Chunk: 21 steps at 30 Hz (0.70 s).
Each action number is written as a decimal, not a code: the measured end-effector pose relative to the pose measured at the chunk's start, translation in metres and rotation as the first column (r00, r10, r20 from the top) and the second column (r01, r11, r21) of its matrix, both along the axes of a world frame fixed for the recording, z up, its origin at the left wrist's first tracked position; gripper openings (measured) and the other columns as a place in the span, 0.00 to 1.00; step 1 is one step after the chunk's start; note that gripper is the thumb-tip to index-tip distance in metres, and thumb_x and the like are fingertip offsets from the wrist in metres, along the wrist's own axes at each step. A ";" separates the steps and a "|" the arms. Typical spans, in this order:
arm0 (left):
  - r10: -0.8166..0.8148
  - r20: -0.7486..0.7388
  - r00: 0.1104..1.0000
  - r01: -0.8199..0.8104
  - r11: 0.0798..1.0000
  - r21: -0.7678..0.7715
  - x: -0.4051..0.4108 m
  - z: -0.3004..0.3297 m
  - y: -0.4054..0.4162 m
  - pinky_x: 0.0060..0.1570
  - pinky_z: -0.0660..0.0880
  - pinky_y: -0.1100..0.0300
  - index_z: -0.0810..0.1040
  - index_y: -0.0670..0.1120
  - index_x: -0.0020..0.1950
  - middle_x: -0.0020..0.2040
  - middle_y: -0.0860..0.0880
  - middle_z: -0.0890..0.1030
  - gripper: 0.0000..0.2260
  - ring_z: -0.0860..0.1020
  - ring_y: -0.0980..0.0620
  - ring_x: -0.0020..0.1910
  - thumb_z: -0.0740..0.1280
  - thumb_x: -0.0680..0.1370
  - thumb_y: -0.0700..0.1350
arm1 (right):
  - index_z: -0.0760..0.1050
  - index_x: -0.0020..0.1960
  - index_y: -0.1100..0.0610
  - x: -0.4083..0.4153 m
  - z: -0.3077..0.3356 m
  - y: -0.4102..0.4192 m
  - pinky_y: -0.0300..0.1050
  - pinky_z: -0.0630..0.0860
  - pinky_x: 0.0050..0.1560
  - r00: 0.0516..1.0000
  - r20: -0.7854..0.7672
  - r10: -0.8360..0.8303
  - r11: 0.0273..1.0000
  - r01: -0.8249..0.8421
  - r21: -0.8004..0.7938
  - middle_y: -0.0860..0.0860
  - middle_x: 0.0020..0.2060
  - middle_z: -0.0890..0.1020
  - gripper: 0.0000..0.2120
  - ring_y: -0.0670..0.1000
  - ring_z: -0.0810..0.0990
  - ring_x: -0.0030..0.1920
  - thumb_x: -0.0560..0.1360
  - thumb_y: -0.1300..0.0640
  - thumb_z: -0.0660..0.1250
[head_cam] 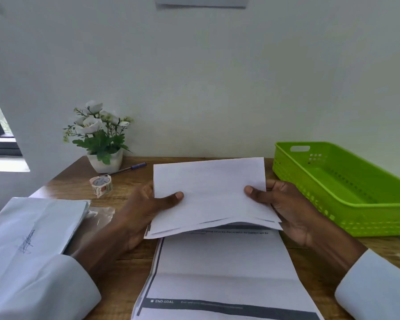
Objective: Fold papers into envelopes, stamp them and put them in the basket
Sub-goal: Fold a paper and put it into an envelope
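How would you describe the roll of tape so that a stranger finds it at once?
Start at the white pot of white flowers at the far left of the wooden table. Just in front of it stands the small roll of tape, on its edge. Unlike the thin blue-capped pen beside it, it is round.

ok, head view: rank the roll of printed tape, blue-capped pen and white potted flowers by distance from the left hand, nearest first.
1. Roll of printed tape, on the wooden desk just up-left of the left hand.
2. Blue-capped pen, lying behind the tape.
3. White potted flowers, back-left against the wall.
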State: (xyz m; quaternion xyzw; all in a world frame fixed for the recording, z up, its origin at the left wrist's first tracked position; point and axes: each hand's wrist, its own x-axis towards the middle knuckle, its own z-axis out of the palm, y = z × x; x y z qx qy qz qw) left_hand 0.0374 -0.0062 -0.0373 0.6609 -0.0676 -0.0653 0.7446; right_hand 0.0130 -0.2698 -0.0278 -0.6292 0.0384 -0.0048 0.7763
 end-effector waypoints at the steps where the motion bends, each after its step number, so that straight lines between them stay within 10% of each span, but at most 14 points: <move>1: -0.022 -0.014 1.000 0.022 1.000 -0.014 0.000 -0.001 0.000 0.48 0.82 0.56 0.79 0.41 0.61 0.55 0.44 0.84 0.19 0.83 0.44 0.53 0.73 0.70 0.39 | 0.81 0.55 0.64 0.000 0.000 -0.001 0.50 0.83 0.49 0.999 -0.015 0.035 0.999 -0.035 0.024 0.59 0.51 0.86 0.13 0.57 0.86 0.48 0.70 0.66 0.71; 6: -0.049 -0.023 0.999 0.044 0.986 -0.163 0.003 0.001 0.001 0.43 0.82 0.58 0.80 0.39 0.58 0.54 0.42 0.84 0.16 0.84 0.46 0.49 0.69 0.70 0.36 | 0.81 0.58 0.62 0.007 0.005 -0.012 0.49 0.80 0.56 0.996 -0.041 0.085 0.993 -0.081 0.085 0.58 0.54 0.85 0.19 0.57 0.83 0.55 0.67 0.66 0.70; 10: -0.036 -0.091 0.995 0.016 0.977 -0.210 0.006 0.002 0.001 0.44 0.81 0.56 0.85 0.42 0.41 0.44 0.42 0.85 0.11 0.83 0.48 0.42 0.64 0.72 0.31 | 0.80 0.56 0.67 0.009 0.010 -0.019 0.41 0.81 0.41 0.997 -0.051 0.054 0.996 -0.050 0.078 0.59 0.49 0.83 0.22 0.54 0.81 0.44 0.63 0.64 0.67; 15: 0.017 -0.155 0.988 -0.065 0.948 -0.311 0.011 0.002 0.000 0.42 0.82 0.55 0.79 0.36 0.45 0.49 0.38 0.83 0.13 0.82 0.44 0.46 0.54 0.75 0.33 | 0.82 0.30 0.62 0.006 0.015 -0.018 0.43 0.81 0.34 0.996 -0.063 0.062 0.994 -0.056 0.090 0.60 0.41 0.87 0.19 0.53 0.83 0.34 0.71 0.66 0.54; 21: 0.028 -0.095 0.995 -0.045 0.982 -0.182 0.006 0.008 0.000 0.51 0.77 0.51 0.86 0.40 0.37 0.49 0.45 0.86 0.18 0.83 0.43 0.49 0.59 0.78 0.42 | 0.84 0.45 0.63 0.003 0.007 -0.013 0.41 0.76 0.39 0.996 0.061 -0.072 0.969 0.084 -0.234 0.55 0.41 0.86 0.08 0.51 0.81 0.39 0.67 0.62 0.76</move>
